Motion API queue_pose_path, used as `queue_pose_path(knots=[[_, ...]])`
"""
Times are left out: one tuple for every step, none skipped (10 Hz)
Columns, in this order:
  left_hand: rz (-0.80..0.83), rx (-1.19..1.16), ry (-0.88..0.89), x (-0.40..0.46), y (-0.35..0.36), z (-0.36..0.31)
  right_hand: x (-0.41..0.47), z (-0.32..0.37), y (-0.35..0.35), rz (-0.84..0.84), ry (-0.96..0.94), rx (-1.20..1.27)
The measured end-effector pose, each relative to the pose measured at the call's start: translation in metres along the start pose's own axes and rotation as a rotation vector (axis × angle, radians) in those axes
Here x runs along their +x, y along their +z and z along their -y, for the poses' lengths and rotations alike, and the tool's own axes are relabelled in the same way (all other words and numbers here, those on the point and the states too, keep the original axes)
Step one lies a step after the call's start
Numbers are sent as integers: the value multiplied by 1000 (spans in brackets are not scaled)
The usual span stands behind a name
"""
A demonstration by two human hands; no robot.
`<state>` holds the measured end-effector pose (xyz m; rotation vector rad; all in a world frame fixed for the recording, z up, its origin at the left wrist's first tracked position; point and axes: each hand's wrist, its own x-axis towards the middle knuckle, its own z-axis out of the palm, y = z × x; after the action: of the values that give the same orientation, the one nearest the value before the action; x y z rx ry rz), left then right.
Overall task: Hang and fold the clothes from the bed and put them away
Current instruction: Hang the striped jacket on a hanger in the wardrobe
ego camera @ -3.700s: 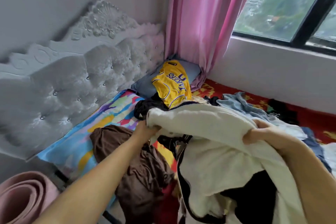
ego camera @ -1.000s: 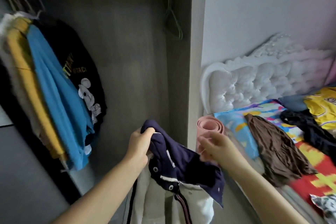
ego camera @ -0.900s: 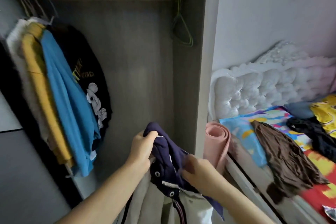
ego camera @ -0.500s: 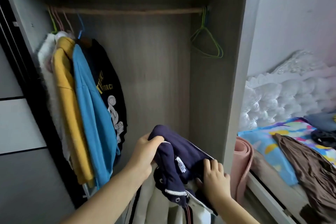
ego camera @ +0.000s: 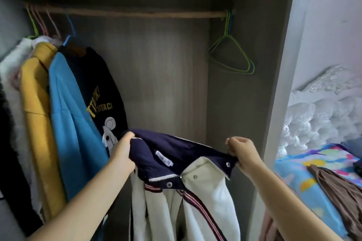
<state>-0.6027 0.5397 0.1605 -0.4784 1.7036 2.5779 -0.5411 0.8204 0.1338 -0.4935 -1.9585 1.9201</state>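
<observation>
A person stands at the open wardrobe (ego camera: 156, 84), left hand (ego camera: 122, 154) gripping and right hand (ego camera: 242, 152) pinching the navy collar of a cream jacket (ego camera: 186, 201), stretched below the rail (ego camera: 127, 13). Empty green hangers (ego camera: 233, 58) dangle at the rail's right end; hung clothes (ego camera: 64, 113) crowd its left.

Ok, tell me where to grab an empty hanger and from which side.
Take a green hanger by its sloped shoulder wire just below the hook, coming from the left. It hangs at the rod's far right against the wardrobe wall, so only the left is open. Both hands hold the jacket, so free one first.
</observation>
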Motion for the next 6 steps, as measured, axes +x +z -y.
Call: queue_pose_path(knots=[[18,84,51,26,29,-9,31,36,19,319,-88,-538],[100,65,48,39,70,-20,78,127,26,355,-326,-974],[148,-55,10,48,103,-27,141,200,26,-83,-633,-1031],[186,-77,39,60,119,-28,194,248,22,-437,-741,-1113],[201,-111,82,77,123,-30,237,262,17,-466,-597,-1303],[196,-125,113,93,121,-35,270,262,11,-524,-511,-1359]])
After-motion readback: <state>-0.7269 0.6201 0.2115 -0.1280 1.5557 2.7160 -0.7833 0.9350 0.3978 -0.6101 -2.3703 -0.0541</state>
